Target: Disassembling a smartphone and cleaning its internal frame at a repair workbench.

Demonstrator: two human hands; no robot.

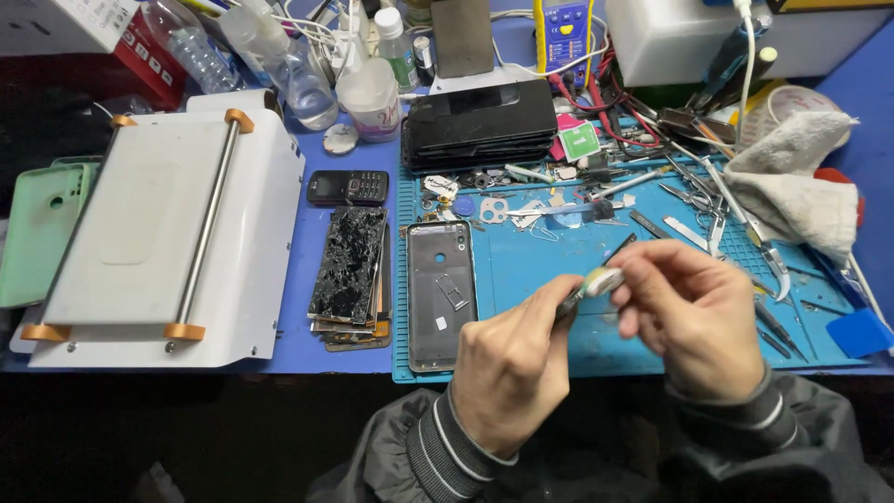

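Both hands meet above the blue work mat (559, 279), just over its near edge. The left hand (510, 368) is curled into a loose fist, thumb and forefinger pinched on a thin dark tool (566, 305) that points up and to the right. The right hand (694, 312) comes in from the other side, its thumb and forefinger closed on a small pale part (602, 281) – whitish with a yellow-green tint – which touches the tip of the tool. What kind of part it is cannot be told; it is too small and partly covered by the fingers.

Just left of the hands, on the mat, lies an opened phone frame (440, 293) with its inside facing up. Beside that, on the blue table, sits a stack of shattered phone screens (349, 270), and above it a small black keypad phone (347, 187). A white machine with a steel roller bar (158, 237) takes the left of the table – a green phone case (37, 228) lies beside it. Tweezers (708, 200) and other hand tools are strewn across the far right of the mat, near a grey-white cloth (801, 182)
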